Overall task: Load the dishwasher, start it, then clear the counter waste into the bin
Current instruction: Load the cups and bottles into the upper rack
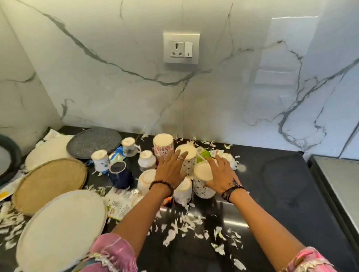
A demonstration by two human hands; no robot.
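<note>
Both hands are reaching over the black tabletop into upturned cups: the left hand, fingers straight, is touching a white dotted ceramic cup; the right hand, fingers spread, is resting against another dotted cup. White paper scraps and round plates are crowding the near side.

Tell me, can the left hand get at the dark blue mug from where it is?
Probably yes. The dark blue mug stands upside down just left of the left hand, with only a small white cup nearby and nothing covering it.
</note>
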